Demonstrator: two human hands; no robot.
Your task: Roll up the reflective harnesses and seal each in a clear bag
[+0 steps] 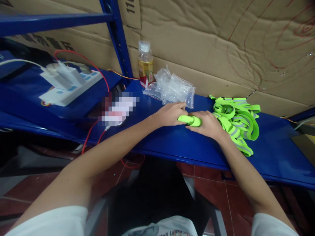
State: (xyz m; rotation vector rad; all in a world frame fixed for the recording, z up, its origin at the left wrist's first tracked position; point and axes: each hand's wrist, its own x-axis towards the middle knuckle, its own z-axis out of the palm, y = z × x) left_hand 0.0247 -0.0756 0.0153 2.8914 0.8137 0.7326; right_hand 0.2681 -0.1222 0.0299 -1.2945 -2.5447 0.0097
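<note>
"Neon-green strap [196, 121]: where is it?"

"Above the blue worktop [172, 149]. The right hand [206, 123] is clamped on it; the left hand [171, 114] curls at its other end, though whether that grip pinches cannot be told."

"And the strap's look?"

"Bright, flat webbing bent into a small loop, a short tongue pointing left."

"What about the surface and the room?"

"Red floor tiles [211, 175] show below the worktop's glossy near edge. Beside the right hand sits a tangled pile of matching straps [242, 126] with grey stripes. Crumpled clear bags [173, 87] lie beyond the hands, a bottle [145, 65] stands upright at their back left, and brown cardboard [197, 46] lines the rear."
</note>
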